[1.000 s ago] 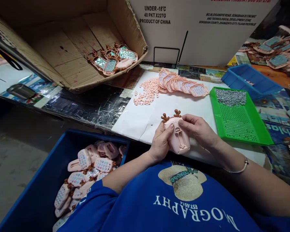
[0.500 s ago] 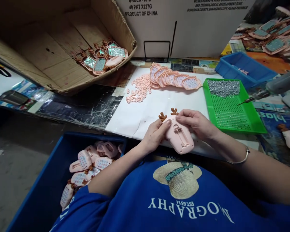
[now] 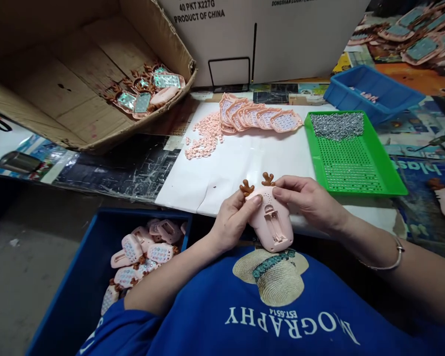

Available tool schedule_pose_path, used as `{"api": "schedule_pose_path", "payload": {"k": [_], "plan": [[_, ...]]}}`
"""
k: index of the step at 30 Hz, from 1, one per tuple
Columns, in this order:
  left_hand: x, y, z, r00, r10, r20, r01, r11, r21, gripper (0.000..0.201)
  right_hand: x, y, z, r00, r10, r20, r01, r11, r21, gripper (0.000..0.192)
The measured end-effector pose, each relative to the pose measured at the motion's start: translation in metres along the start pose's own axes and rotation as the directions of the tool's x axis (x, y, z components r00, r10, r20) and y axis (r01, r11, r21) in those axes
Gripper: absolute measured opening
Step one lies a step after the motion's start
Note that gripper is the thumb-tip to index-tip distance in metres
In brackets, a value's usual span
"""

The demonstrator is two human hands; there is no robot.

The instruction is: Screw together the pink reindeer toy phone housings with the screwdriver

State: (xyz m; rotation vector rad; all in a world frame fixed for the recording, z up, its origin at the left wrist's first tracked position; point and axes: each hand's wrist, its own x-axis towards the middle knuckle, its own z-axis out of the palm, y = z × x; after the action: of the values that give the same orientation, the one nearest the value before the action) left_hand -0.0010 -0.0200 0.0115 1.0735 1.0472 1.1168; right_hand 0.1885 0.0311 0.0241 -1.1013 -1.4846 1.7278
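Note:
A pale pink toy phone casing (image 3: 272,222) with two brown antlers is held back side up in front of my shirt, its battery slot uncovered. My left hand (image 3: 232,217) grips the upper left side, thumb on the back near the antler. On the upper right, my right hand (image 3: 307,198) pinches the edge below the other antler. Past my hands, a row of pink front shells with keypads (image 3: 261,116) lies overlapping on the white sheet (image 3: 240,158). Small pink pieces (image 3: 203,138) are heaped to the left of that row.
A green tray (image 3: 356,168) holds silver screws (image 3: 339,126); behind it sits a blue bin (image 3: 374,94). A power screwdriver (image 3: 441,138) shows at the right edge. A cardboard box (image 3: 77,74) with toy halves stands at left. A blue crate (image 3: 84,247) below holds pink toys (image 3: 133,249).
Both hands have brought the toy casing slightly lower, nearer my body, and it is a little more upright. The screwdriver has swung away to the right, off the green tray.

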Motion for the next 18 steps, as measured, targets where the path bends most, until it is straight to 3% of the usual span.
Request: {"api": "schedule_pose_path", "payload": {"k": [7, 14, 16, 18], "plan": [[0.009, -0.006, -0.008, 0.996, 0.023, -0.083, -0.022, 1.000, 0.018, 0.043, -0.006, 0.006, 0.000, 0.995, 0.050, 0.083, -0.040, 0.992, -0.116, 0.038], [0.015, -0.012, -0.015, 1.000, -0.030, 0.003, 0.030, 0.999, 0.045, 0.046, -0.007, 0.009, -0.004, 0.997, -0.075, -0.006, 0.071, 0.962, -0.265, 0.032], [0.012, -0.014, -0.018, 0.998, 0.036, 0.042, -0.040, 0.995, 0.088, 0.046, -0.009, 0.009, -0.004, 0.989, -0.145, -0.014, 0.132, 0.933, -0.336, 0.030], [0.007, -0.014, -0.020, 0.982, 0.173, 0.072, -0.184, 0.964, 0.194, 0.041, -0.011, 0.010, -0.002, 0.965, -0.262, -0.032, 0.230, 0.895, -0.382, 0.028]]}}
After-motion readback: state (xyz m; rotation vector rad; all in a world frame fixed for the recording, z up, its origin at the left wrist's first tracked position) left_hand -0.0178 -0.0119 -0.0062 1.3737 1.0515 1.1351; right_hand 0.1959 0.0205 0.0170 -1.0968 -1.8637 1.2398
